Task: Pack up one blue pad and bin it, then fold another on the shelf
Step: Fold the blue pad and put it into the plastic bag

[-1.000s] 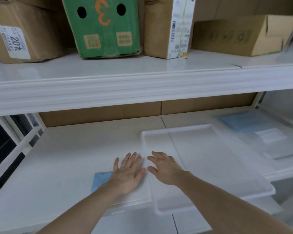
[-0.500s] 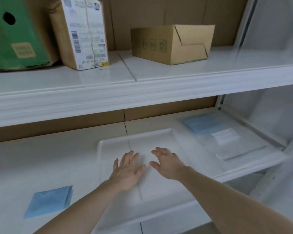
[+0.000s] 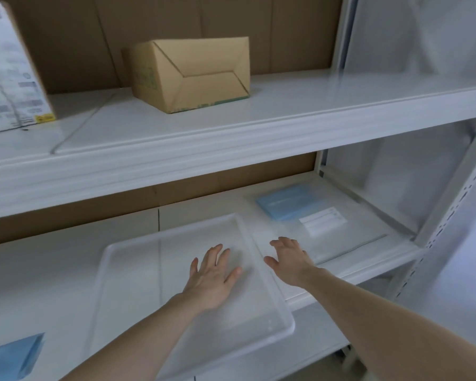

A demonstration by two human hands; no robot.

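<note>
The lower shelf [image 3: 66, 259] carried a clear tray [image 3: 127, 270] whose near right corner jutted past the shelf's front edge; a careless push there could likely tip it off. A clear bag [image 3: 349, 237] lay toward the right end, a blue pad [image 3: 286, 204] at its far end, seemingly inside. Another blue pad [image 3: 11, 356] sat at the front left edge. The left hand [image 3: 212, 276] lay flat in the tray, fingers spread; the right hand [image 3: 289, 259] hovered released, grasping nothing, so it might snag the slippery bag.
</note>
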